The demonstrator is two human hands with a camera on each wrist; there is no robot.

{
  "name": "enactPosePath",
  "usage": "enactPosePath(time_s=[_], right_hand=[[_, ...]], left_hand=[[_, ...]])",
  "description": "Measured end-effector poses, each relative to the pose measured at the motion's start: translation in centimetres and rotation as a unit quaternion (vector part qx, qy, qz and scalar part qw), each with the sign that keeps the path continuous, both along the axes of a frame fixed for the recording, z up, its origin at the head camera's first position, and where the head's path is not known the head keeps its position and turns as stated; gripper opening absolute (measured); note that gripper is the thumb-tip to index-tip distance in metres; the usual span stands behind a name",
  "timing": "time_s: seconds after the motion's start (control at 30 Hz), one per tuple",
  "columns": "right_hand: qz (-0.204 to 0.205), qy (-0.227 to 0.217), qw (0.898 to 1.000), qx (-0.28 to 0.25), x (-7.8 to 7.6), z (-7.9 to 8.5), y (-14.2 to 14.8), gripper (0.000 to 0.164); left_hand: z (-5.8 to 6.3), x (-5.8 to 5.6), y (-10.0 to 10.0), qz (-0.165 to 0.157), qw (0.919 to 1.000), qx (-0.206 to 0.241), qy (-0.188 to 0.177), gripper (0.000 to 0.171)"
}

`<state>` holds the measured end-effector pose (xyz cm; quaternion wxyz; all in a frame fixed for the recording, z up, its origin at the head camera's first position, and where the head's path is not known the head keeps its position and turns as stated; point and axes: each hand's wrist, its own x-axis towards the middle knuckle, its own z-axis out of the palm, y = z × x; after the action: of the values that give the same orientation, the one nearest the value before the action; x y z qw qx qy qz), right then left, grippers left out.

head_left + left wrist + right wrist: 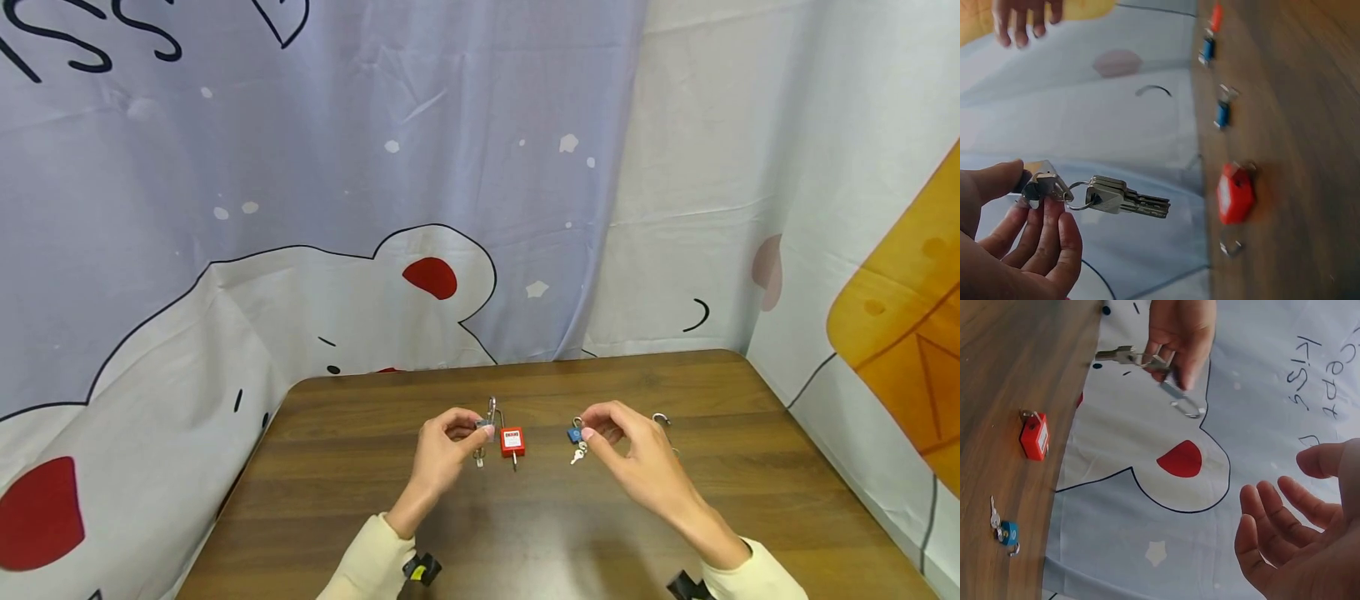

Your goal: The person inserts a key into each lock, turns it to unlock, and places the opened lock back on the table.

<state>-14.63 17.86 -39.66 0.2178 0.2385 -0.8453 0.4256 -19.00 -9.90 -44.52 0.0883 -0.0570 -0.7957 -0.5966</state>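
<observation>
My left hand [444, 454] pinches a silver padlock [1044, 181] between thumb and fingers, held up above the table. From it a bunch of keys [1129, 199] dangles on a ring; the padlock's shackle [1189, 407] points away from the palm. Just right of that hand, a red padlock [512, 442] with a white label lies on the wood, a key in its bottom. My right hand [637, 454] hovers with fingers loosely bent and thumb apart, holding nothing. Close to its fingertips in the head view lies a small blue padlock [574, 435] with keys [995, 512] attached.
Behind the right hand a metal shackle [661, 418] shows, the rest of that lock mostly hidden. In the left wrist view a second blue piece [1207, 50] and a red one [1216, 17] lie farther along the table [360, 500]. Printed curtains [510, 208] hang behind the far edge.
</observation>
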Motion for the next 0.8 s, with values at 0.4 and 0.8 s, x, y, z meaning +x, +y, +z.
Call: enactPosePath(time_s=[0.4, 0.8], right_hand=[[0.02, 0.033, 0.995, 0.087, 1.7, -0.3, 1.0, 0.036], [0.036, 0.01, 0.995, 0.096, 1.9, -0.9, 1.5, 0.032]], left_hand=[[-3.3, -3.4, -1.8, 0.03, 0.996, -0.081, -0.024, 0.023], [-5.9, -5.2, -2.9, 0.044, 0.9907, -0.108, -0.071, 0.021]])
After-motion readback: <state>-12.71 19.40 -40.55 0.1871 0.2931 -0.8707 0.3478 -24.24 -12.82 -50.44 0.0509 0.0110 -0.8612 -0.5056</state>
